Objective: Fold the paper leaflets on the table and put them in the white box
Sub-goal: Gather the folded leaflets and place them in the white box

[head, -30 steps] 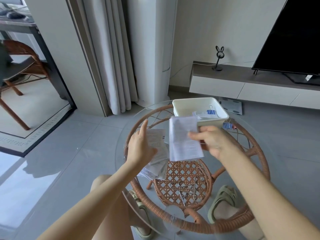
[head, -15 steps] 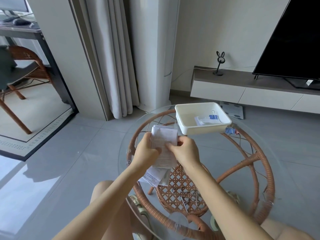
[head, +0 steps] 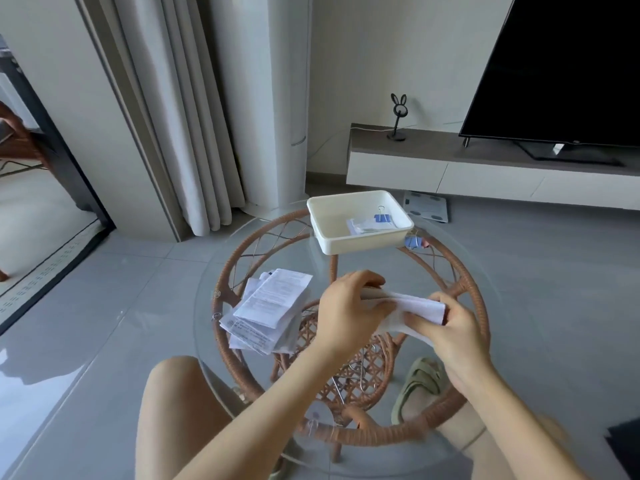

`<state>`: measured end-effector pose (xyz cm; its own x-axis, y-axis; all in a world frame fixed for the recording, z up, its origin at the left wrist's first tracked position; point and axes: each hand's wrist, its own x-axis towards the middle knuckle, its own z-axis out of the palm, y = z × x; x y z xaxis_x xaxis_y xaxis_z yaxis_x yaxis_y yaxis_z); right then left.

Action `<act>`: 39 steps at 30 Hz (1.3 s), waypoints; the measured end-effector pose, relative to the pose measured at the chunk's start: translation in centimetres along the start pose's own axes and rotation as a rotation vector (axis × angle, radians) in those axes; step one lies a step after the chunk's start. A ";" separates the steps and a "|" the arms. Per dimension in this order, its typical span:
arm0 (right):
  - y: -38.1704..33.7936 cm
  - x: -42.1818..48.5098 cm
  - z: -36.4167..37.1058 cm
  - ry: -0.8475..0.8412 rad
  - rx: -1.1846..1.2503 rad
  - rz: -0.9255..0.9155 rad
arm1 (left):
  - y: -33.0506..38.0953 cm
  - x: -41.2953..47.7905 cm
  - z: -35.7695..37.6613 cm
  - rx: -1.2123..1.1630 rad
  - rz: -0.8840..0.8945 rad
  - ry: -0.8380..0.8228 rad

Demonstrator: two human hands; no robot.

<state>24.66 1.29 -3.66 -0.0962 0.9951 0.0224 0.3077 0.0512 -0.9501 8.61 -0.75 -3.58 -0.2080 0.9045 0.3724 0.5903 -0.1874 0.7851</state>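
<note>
Holding folded leaflet [head: 412,308] crosswise, both hands [head: 349,311] gripping

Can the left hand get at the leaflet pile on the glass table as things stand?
Probably not at once: the left hand is pinching the folded leaflet together with the right hand. Otherwise the leaflet pile lies uncovered just beside it.

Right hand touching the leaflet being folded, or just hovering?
Touching. The head view shows the right hand with its fingers pinching the right end of the folded leaflet; the left hand grips the other end.
</note>
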 end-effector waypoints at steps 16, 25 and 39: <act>3.7 -0.1 -0.2 -0.062 -0.013 0.072 | -0.3 -2.2 3.8 -0.518 -0.413 -0.102; -4.8 2.4 -0.5 -0.459 0.235 0.146 | 0.6 -1.9 -7.1 0.003 -0.201 0.152; -6.9 7.8 16.6 -0.730 -0.802 0.016 | -8.8 -1.8 -14.9 0.382 -0.624 -0.244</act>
<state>6.05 7.28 -2.11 -0.5448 0.7195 -0.4307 0.8178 0.3423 -0.4626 -7.81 -6.49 -3.75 -0.4388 0.8666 -0.2376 0.6577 0.4899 0.5722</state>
